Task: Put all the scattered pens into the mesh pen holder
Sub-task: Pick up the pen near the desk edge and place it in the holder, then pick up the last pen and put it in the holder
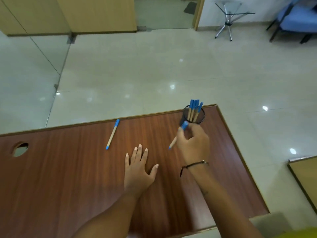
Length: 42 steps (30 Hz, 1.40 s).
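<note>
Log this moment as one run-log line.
right hand: holding pen near mesh holder | left hand: flat on desk | loose pen: one

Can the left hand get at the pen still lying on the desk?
Probably yes: the left hand lies flat and empty, and only bare desk separates it from the loose pen.

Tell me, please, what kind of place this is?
Probably an office: a wooden desk with a cable hole, a glass partition on a tiled floor, and blue waiting chairs beside a small glass table.
</note>
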Each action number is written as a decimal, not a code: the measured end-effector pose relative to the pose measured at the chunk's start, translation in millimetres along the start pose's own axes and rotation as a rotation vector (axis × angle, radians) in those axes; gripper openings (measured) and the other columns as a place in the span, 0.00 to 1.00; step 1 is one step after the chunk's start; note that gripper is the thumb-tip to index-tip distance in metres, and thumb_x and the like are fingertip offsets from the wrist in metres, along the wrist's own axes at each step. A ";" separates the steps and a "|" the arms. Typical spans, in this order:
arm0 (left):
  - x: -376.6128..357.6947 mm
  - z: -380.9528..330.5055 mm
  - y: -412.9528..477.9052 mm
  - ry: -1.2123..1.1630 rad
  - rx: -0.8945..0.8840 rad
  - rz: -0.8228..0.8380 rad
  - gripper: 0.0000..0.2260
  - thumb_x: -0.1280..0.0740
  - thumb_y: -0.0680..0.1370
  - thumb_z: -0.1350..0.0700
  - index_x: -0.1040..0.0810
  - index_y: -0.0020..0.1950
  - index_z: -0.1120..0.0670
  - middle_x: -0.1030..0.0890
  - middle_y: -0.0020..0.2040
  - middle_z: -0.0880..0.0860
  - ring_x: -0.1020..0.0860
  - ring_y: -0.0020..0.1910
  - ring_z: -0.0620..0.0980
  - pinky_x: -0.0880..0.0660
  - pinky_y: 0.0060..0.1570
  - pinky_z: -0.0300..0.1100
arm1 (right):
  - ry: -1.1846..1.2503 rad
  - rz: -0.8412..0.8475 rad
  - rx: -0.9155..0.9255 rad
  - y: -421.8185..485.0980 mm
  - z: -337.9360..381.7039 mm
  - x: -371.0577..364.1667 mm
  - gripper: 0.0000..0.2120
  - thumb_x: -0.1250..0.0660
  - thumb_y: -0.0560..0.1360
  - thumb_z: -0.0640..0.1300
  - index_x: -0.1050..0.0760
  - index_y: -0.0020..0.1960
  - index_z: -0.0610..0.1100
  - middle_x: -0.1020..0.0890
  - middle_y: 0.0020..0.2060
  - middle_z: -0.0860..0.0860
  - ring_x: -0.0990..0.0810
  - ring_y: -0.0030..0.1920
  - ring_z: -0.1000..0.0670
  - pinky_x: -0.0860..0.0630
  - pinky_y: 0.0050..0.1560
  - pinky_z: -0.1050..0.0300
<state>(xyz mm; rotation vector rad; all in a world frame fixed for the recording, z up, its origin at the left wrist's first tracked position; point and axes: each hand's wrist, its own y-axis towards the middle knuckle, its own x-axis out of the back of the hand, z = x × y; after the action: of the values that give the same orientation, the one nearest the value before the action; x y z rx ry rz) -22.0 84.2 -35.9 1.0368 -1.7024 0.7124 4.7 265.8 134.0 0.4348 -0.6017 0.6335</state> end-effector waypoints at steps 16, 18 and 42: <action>-10.6 1.6 5.7 0.036 0.061 -0.053 0.35 0.40 0.76 0.33 0.33 0.78 0.52 0.38 0.81 0.53 0.42 0.80 0.52 0.47 0.78 0.58 | -0.118 -0.067 -0.192 109.5 -58.9 -25.6 0.09 0.33 0.74 0.48 0.23 0.38 0.45 0.19 0.33 0.49 0.21 0.34 0.47 0.23 0.32 0.51; -10.8 1.9 5.7 0.027 0.058 -0.067 0.35 0.39 0.76 0.33 0.33 0.77 0.52 0.37 0.80 0.53 0.41 0.80 0.52 0.47 0.78 0.59 | -0.112 -0.038 -0.224 107.4 -67.3 -33.4 0.07 0.33 0.73 0.47 0.21 0.40 0.44 0.17 0.35 0.49 0.21 0.35 0.48 0.24 0.32 0.53; 38.8 97.4 -42.3 0.054 0.394 -0.112 0.49 0.41 0.70 0.24 0.33 0.76 0.62 0.33 0.77 0.61 0.37 0.78 0.58 0.48 0.78 0.59 | 0.005 0.431 -0.461 -13.7 8.6 -130.3 0.09 0.30 0.70 0.50 0.23 0.35 0.46 0.17 0.37 0.46 0.20 0.38 0.43 0.29 0.35 0.57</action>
<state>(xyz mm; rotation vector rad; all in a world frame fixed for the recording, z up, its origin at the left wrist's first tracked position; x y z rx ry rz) -33.1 -28.3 -33.7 1.3580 -1.4755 1.0184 -74.0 196.8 54.7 -0.1354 -0.8202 0.8753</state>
